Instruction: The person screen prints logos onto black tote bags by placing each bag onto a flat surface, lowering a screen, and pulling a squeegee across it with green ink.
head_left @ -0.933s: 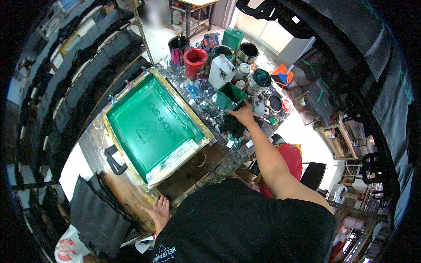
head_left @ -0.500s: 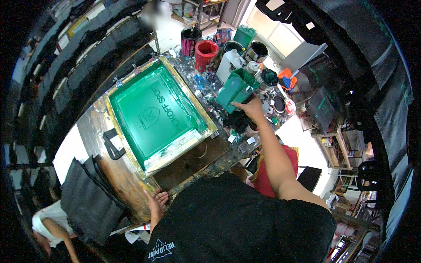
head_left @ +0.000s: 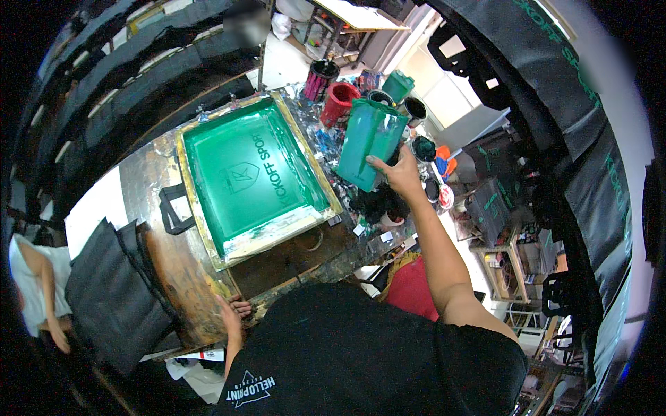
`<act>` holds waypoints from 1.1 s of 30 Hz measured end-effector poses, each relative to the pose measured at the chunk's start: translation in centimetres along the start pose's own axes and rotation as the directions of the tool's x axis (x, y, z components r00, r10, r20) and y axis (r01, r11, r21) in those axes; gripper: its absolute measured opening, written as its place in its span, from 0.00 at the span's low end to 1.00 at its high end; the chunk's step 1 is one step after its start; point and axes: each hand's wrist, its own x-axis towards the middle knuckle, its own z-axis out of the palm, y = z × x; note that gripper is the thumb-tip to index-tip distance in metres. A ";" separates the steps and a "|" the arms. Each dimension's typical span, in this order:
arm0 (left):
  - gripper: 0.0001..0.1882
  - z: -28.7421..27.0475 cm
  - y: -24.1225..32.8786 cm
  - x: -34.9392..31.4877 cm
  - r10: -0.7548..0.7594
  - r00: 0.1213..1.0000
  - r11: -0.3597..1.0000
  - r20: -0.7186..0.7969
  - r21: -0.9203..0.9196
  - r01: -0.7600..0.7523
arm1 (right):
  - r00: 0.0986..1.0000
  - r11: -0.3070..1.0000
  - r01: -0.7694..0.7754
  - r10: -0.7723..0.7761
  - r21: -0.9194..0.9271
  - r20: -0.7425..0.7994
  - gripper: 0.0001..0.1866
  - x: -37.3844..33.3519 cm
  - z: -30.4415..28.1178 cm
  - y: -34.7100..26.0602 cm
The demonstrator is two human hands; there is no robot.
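My right hand [head_left: 401, 175] grips a green plastic container [head_left: 371, 142] at its lower right side, raised over the cluttered right part of the table. The container leans, with a flat side facing me and its inside hidden. My left hand [head_left: 232, 315] lies at the table's near edge, fingers extended and holding nothing. Between the hands, farther off, a screen-printing frame [head_left: 216, 256] lies on the table. Green ink [head_left: 229, 201] covers its mesh, thickest along the edges, and dark lettering and a shield-shaped emblem show there.
Beyond the container stand a red bucket [head_left: 340, 104], a pink-stained can [head_left: 320, 78] and a green jug [head_left: 398, 86]. Black fabric bags [head_left: 114, 291] lie stacked at the table's left. Another person's arm [head_left: 45, 284] shows at far left. Printed black fabric hangs at right [head_left: 596, 152].
My right hand has lifted and turned the container, so the green contents seen in it before are hidden now. My left hand stays at the table edge. The view has shifted slightly.
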 end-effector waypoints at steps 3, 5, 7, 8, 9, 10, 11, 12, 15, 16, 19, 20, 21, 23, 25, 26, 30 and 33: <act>0.51 -0.3 -0.1 0.1 0.012 0.999 1.000 -0.034 -0.001 -0.012 | 0.989 0.975 0.119 -0.132 -0.187 -0.059 0.43 1.0 1.5 -2.2; 0.49 -0.5 -0.1 0.2 0.041 0.998 0.999 -0.054 0.000 -0.041 | 0.975 0.954 0.175 -0.202 -0.244 -0.093 0.40 1.8 2.4 -3.2; 0.46 -0.7 -0.3 0.0 0.080 0.994 0.997 -0.075 0.004 -0.080 | 0.960 0.926 0.229 -0.265 -0.300 -0.086 0.38 2.5 3.3 -5.4; 0.43 -0.8 -0.4 0.0 0.107 0.991 0.994 -0.083 0.010 -0.106 | 0.950 0.906 0.277 -0.309 -0.320 -0.052 0.37 2.6 3.5 -6.6; 0.40 -1.1 -0.9 -0.2 0.126 0.988 0.992 -0.092 0.019 -0.125 | 0.957 0.879 0.267 -0.292 -0.395 -0.003 0.37 2.9 3.7 -8.0; 0.36 -1.3 -1.5 -0.3 0.185 0.977 0.982 -0.105 0.066 -0.179 | 0.961 0.844 0.261 -0.272 -0.469 0.044 0.38 3.3 3.9 -9.2; 0.33 -1.4 -2.0 -0.2 0.242 0.963 0.967 -0.118 0.113 -0.230 | 0.964 0.802 0.258 -0.250 -0.539 0.090 0.38 3.9 4.4 -9.9; 0.30 -1.4 -2.5 -0.1 0.297 0.947 0.947 -0.125 0.162 -0.276 | 0.937 0.734 0.325 -0.338 -0.596 0.094 0.39 4.7 5.1 -9.8; 0.24 -1.9 -3.8 0.1 0.344 0.925 0.915 -0.165 0.279 -0.290 | 0.847 0.677 0.512 -0.502 -0.529 0.178 0.37 6.7 6.7 -10.1; 0.24 -1.3 -2.7 -0.5 0.391 0.907 0.855 -0.157 0.427 -0.295 | 0.817 0.659 0.559 -0.542 -0.503 0.198 0.38 7.4 6.8 -9.9; 0.25 -0.9 -0.5 -1.3 0.567 0.804 0.608 -0.180 0.750 -0.261 | 0.811 0.594 0.574 -0.505 -0.563 0.294 0.39 9.5 8.0 -10.5; 0.26 -0.6 -0.7 -0.7 0.651 0.727 0.539 -0.218 0.807 -0.240 | 0.773 0.539 0.617 -0.549 -0.573 0.316 0.40 10.7 8.7 -10.1; 0.26 -0.5 -0.8 -0.3 0.726 0.643 0.468 -0.245 0.861 -0.201 | 0.757 0.508 0.640 -0.544 -0.577 0.362 0.39 11.6 9.5 -10.3; 0.29 -0.2 -0.3 1.1 0.785 0.539 0.443 -0.305 0.885 -0.145 | 0.724 0.445 0.681 -0.524 -0.581 0.448 0.37 13.5 11.2 -10.5; 0.31 0.1 0.6 2.5 0.812 0.480 0.419 -0.332 0.904 -0.084 | 0.736 0.420 0.670 -0.487 -0.612 0.471 0.37 14.8 12.6 -10.4; 0.32 0.3 1.1 3.0 0.813 0.470 0.413 -0.345 0.909 -0.048 | 0.738 0.406 0.667 -0.473 -0.625 0.481 0.36 15.5 13.5 -10.4; 0.33 0.9 1.4 3.4 0.780 0.500 0.386 -0.375 0.918 0.087 | 0.731 0.324 0.675 -0.412 -0.663 0.544 0.36 18.4 16.5 -10.5; 0.33 0.8 1.6 3.5 0.787 0.493 0.404 -0.371 0.914 0.041 | 0.720 0.236 0.685 -0.366 -0.690 0.590 0.37 20.5 18.9 -10.0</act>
